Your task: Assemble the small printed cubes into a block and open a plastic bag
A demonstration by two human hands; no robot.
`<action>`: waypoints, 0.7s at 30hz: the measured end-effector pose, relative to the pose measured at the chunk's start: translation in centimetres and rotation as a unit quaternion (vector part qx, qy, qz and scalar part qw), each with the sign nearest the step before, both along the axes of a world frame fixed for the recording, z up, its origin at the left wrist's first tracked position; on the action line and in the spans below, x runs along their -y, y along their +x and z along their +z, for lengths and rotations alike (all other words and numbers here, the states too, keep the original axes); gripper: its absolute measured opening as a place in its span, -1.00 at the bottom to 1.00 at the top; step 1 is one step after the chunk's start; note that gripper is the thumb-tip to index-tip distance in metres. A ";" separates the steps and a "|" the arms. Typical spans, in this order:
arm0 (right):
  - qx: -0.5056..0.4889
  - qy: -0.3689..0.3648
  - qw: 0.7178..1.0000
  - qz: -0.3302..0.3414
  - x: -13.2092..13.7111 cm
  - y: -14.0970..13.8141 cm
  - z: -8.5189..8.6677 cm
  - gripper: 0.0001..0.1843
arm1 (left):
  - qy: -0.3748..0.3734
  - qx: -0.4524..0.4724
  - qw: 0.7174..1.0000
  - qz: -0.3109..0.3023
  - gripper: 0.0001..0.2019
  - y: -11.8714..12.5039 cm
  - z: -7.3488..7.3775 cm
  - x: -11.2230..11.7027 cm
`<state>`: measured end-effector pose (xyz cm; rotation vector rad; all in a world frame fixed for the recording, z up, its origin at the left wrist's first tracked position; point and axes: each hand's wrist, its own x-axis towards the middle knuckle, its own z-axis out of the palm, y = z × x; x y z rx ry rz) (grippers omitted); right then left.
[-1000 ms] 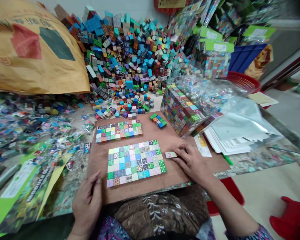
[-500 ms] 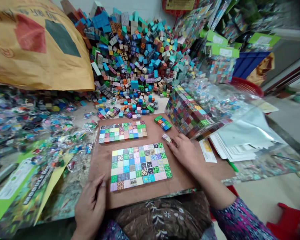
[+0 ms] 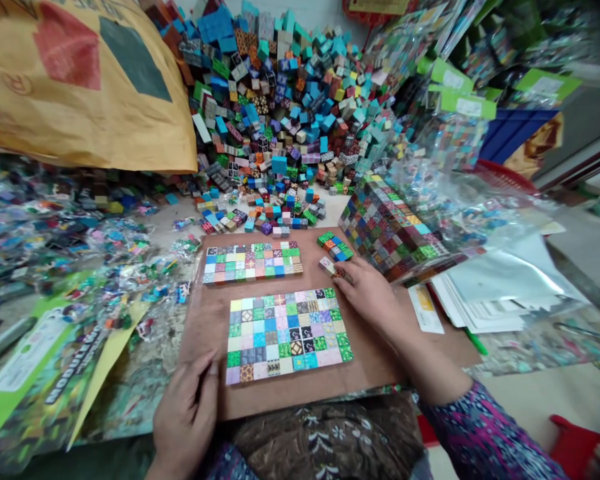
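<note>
On the brown board, the right hand pinches what looks like a short strip of cubes just beyond the flat cube mat, best kept level, while the open left hand steadies the board's near edge.

The right hand is now farther up the brown board than a second ago. It was low beside the big square of blocks, and now its fingers carry the small blocks up near the little green and blue bunch.
</note>
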<state>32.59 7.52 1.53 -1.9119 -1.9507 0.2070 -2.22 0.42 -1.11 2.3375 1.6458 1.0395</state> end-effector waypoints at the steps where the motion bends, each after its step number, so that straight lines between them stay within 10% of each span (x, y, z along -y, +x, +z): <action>1: 0.024 -0.015 1.000 -0.002 -0.4 -0.3 0.3 -0.69 | 0.001 -0.001 1.000 -0.001 -0.78 0.0 0.0 0.0; 21: 0.143 0.041 0.988 -0.039 -5.1 -1.7 0.3 -0.72 | -0.013 0.000 1.000 -0.006 -0.79 0.2 0.2 0.0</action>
